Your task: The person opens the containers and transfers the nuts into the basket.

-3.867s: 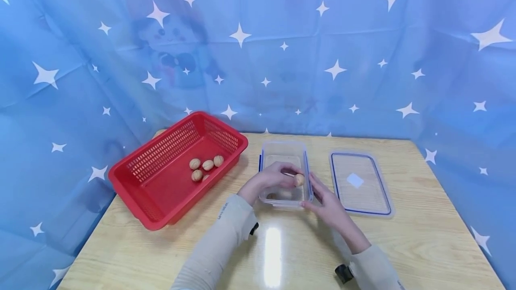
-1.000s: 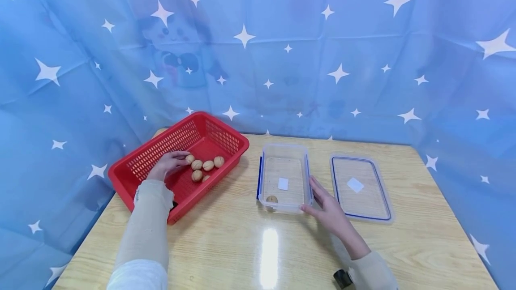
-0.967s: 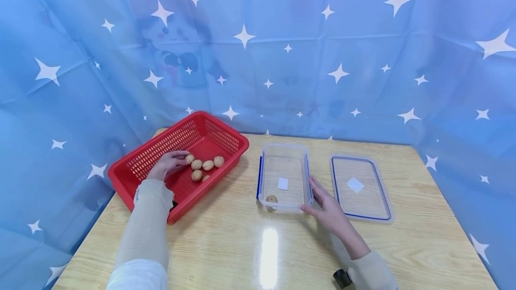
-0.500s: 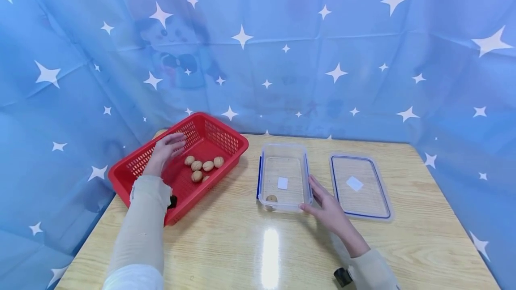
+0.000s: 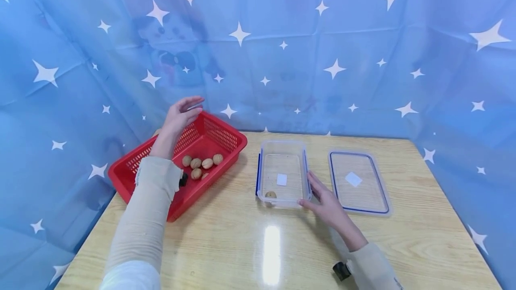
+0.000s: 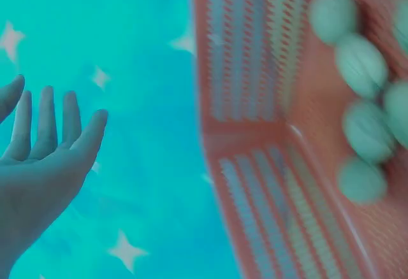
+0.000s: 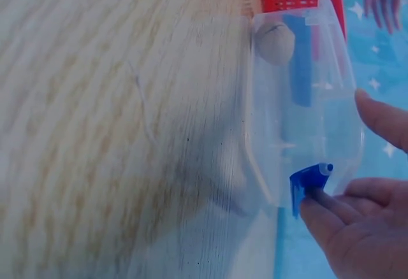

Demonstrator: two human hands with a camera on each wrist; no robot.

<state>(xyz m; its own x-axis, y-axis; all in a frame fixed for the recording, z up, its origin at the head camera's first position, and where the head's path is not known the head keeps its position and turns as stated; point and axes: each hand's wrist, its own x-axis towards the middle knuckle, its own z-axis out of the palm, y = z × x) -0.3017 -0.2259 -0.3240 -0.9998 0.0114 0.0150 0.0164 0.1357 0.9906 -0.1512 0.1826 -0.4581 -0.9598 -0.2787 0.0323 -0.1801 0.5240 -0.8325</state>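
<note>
My left hand (image 5: 177,117) is raised over the back of the red plastic basket (image 5: 231,158), fingers extended, holding nothing. In the left wrist view those fingers (image 6: 46,123) are spread against the curtain. Several walnuts (image 5: 195,163) lie grouped on the basket's floor, away from this hand. My right hand (image 5: 328,207) rests against the right side of a clear, lidless food container (image 5: 278,162), thumb by its front corner. Up close, its fingertips touch a blue side clip (image 7: 309,183). One walnut (image 5: 271,195) lies in the container's front left corner.
A clear lid with a blue seal (image 5: 363,198) lies flat to the right of the container. Everything stands on a wooden table (image 5: 225,254). A blue star-patterned curtain (image 5: 282,93) hangs close behind the table.
My left hand first held a walnut over the container, then touched one in the basket, let go and rose toward the back. The basket holds one more walnut. My right hand stayed at the container.
</note>
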